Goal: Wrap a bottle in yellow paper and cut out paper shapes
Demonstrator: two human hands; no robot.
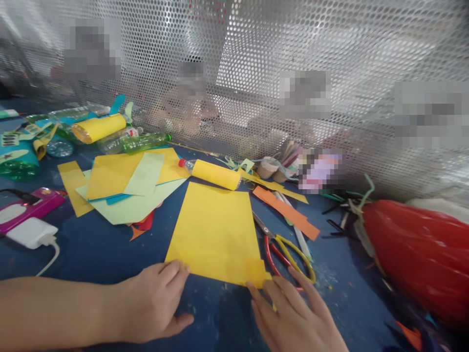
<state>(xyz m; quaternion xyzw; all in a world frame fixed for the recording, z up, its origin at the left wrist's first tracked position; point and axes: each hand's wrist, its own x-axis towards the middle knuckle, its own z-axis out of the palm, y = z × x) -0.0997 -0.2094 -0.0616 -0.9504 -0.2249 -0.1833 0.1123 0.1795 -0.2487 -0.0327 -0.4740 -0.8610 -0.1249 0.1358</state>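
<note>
A yellow paper sheet [216, 230] lies flat on the blue table in front of me. My left hand [156, 298] rests at its near left corner, fingertips bent onto the paper and thumb stuck out apart from it. At the near right corner a small yellow paper piece [257, 273] overlaps the sheet. My right hand [293, 313] touches that corner with its fingers spread. Beside the sheet, scissors [271, 234] with red and yellow handles lie partly behind my right fingers. A bottle wrapped in yellow paper [216, 174] lies past the sheet's far edge.
Coloured paper sheets [124, 176] are piled at left. Several plastic bottles [146, 142] lie behind them. A magenta power strip [44, 203] with a white charger [32, 232] sits far left. Orange strips [287, 210] and a red plastic bag [414, 249] are at right. Perforated metal mesh [249, 49] closes the back.
</note>
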